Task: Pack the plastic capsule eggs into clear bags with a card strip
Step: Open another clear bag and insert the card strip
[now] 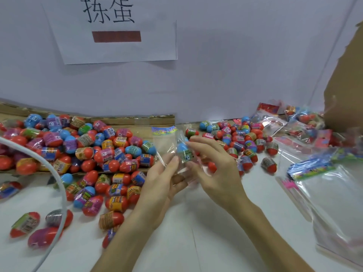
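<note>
The white table (196,242) is being covered at the left by a heap of capsule eggs (88,150) and at the right by a stack of empty bags (324,189). Between them a clear bag (167,146) is being pinched by the left hand (161,185). A blue egg (183,151) at its right edge is being gripped by the right hand's (214,169) curled fingers, and the bag's top is being edged by a card strip (164,130).

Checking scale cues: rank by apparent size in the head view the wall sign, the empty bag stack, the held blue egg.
1-2. wall sign, empty bag stack: similar, both cropped by the frame.
3. held blue egg.
</note>
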Motion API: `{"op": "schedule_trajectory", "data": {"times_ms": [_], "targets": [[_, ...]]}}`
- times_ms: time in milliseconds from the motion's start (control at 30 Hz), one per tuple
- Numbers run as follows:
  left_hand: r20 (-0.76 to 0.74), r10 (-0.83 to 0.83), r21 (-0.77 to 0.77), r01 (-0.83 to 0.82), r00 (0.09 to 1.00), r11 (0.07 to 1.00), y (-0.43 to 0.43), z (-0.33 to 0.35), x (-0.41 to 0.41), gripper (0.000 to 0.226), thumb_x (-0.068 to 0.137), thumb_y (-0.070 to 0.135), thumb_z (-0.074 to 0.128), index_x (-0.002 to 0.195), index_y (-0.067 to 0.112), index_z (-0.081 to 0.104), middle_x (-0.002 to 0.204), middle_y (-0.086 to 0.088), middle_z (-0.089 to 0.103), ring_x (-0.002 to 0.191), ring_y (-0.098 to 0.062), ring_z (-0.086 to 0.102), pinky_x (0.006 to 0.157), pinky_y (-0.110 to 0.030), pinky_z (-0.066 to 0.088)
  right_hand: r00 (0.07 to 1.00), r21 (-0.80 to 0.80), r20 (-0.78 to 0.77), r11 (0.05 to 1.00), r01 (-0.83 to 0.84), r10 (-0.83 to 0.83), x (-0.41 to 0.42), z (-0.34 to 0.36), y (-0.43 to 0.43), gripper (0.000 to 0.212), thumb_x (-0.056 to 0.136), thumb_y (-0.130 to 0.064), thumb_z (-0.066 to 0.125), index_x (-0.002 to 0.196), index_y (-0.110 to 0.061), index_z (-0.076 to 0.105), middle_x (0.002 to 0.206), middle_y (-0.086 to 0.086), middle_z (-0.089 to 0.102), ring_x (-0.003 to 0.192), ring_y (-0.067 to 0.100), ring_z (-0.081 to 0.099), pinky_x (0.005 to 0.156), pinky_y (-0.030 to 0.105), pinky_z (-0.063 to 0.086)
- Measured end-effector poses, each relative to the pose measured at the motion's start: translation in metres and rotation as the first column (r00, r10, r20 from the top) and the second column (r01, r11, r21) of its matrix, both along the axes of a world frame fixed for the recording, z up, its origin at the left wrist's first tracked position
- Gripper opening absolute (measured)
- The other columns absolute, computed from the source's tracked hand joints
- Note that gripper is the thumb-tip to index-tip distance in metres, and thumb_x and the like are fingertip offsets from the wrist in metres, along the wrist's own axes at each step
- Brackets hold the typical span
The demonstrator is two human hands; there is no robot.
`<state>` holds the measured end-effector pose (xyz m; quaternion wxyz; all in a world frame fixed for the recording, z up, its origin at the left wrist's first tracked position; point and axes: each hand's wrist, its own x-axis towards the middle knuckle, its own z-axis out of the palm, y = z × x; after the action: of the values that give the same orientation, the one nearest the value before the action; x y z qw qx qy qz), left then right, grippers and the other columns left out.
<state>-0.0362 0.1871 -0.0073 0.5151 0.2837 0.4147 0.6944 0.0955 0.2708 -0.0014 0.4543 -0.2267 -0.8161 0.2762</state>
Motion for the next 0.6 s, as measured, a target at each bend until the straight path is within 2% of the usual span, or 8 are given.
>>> {"op": "schedule_trajectory", "data": {"times_ms": [100, 133, 267, 333, 400, 500, 567, 600], "targets": [[0.039, 0.011, 0.003, -0.011, 0.999, 1.000, -0.0016, 0.0004, -0.0034, 0.027, 0.106, 0.020, 0.050, 0.114, 0.018, 0.076, 0.104, -0.011, 0.077, 0.099, -0.025, 0.076, 0.080, -0.033, 0.061, 1.000, 0.018, 0.000, 1.000, 0.022, -0.022, -0.0022, -0.0020, -0.0014, 0.029, 0.090, -0.013, 0.076, 0.119, -0.011, 0.073, 0.117, -0.006, 0.068, 0.113, 0.006, 0.063, 0.093, 0.029, 0.054], [0.042, 0.007, 0.006, -0.007, 0.999, 1.000, -0.0024, 0.0015, -0.0038, 0.026, 0.106, 0.018, 0.050, 0.118, 0.015, 0.073, 0.105, -0.010, 0.076, 0.100, -0.025, 0.075, 0.081, -0.033, 0.061, 0.999, 0.031, 0.002, 0.999, 0.037, -0.037, -0.0025, -0.0024, -0.0011, 0.025, 0.090, -0.013, 0.077, 0.114, -0.011, 0.074, 0.112, -0.007, 0.069, 0.109, 0.007, 0.064, 0.089, 0.029, 0.055], [0.001, -0.006, -0.015, 0.006, 1.000, 1.000, -0.0055, 0.0042, -0.0016, 0.030, 0.108, 0.011, 0.048, 0.136, 0.006, 0.059, 0.125, -0.018, 0.072, 0.119, -0.038, 0.069, 0.100, -0.049, 0.057, 0.997, 0.055, -0.021, 0.996, 0.076, -0.075, -0.0020, -0.0041, 0.0009, 0.012, 0.088, -0.009, 0.078, 0.098, -0.013, 0.073, 0.099, -0.009, 0.066, 0.091, 0.012, 0.067, 0.075, 0.032, 0.056], [-0.009, -0.025, -0.039, 0.025, 1.000, 0.999, -0.0068, 0.0055, 0.0000, 0.032, 0.108, 0.007, 0.049, 0.138, 0.007, 0.057, 0.129, -0.020, 0.070, 0.121, -0.038, 0.068, 0.103, -0.050, 0.056, 0.996, 0.063, -0.029, 0.994, 0.085, -0.084, -0.0015, -0.0051, 0.0011, 0.014, 0.087, -0.009, 0.078, 0.097, -0.015, 0.069, 0.098, -0.009, 0.063, 0.087, 0.012, 0.066, 0.071, 0.031, 0.056], [-0.001, -0.030, -0.062, 0.030, 1.000, 0.998, -0.0072, 0.0068, 0.0004, 0.029, 0.107, 0.006, 0.050, 0.134, 0.006, 0.060, 0.127, -0.019, 0.072, 0.121, -0.038, 0.068, 0.100, -0.045, 0.058, 0.995, 0.072, -0.016, 0.993, 0.097, -0.096, -0.0018, -0.0057, 0.0008, 0.025, 0.087, -0.011, 0.078, 0.109, -0.017, 0.068, 0.106, -0.008, 0.063, 0.092, 0.011, 0.065, 0.075, 0.028, 0.056], [0.010, -0.025, -0.062, 0.025, 1.000, 0.998, -0.0075, 0.0075, -0.0009, 0.027, 0.106, 0.005, 0.051, 0.131, 0.002, 0.063, 0.126, -0.023, 0.071, 0.119, -0.040, 0.068, 0.094, -0.040, 0.061, 0.998, 0.091, 0.021, 0.994, 0.059, -0.061, -0.0038, -0.0058, -0.0005, 0.045, 0.086, -0.008, 0.079, 0.128, -0.016, 0.065, 0.125, -0.005, 0.060, 0.117, 0.009, 0.060, 0.094, 0.025, 0.053], [0.014, -0.032, -0.062, 0.033, 0.999, 0.998, -0.0082, 0.0078, -0.0013, 0.028, 0.106, 0.006, 0.051, 0.131, 0.000, 0.063, 0.127, -0.024, 0.070, 0.118, -0.041, 0.068, 0.096, -0.041, 0.060, 0.998, 0.129, 0.053, 0.991, 0.034, -0.041, -0.0051, -0.0061, -0.0022, 0.054, 0.084, -0.003, 0.079, 0.134, -0.016, 0.062, 0.133, -0.003, 0.059, 0.128, 0.007, 0.054, 0.104, 0.018, 0.045], [0.015, -0.036, -0.069, 0.037, 0.999, 0.997, -0.0083, 0.0075, -0.0013, 0.029, 0.106, 0.006, 0.052, 0.132, -0.001, 0.062, 0.128, -0.025, 0.069, 0.119, -0.042, 0.067, 0.098, -0.044, 0.059, 0.998, 0.146, 0.054, 0.989, 0.032, -0.041, -0.0058, -0.0065, -0.0032, 0.055, 0.084, -0.001, 0.078, 0.135, -0.015, 0.062, 0.133, -0.002, 0.059, 0.128, 0.005, 0.053, 0.104, 0.015, 0.043]]}}
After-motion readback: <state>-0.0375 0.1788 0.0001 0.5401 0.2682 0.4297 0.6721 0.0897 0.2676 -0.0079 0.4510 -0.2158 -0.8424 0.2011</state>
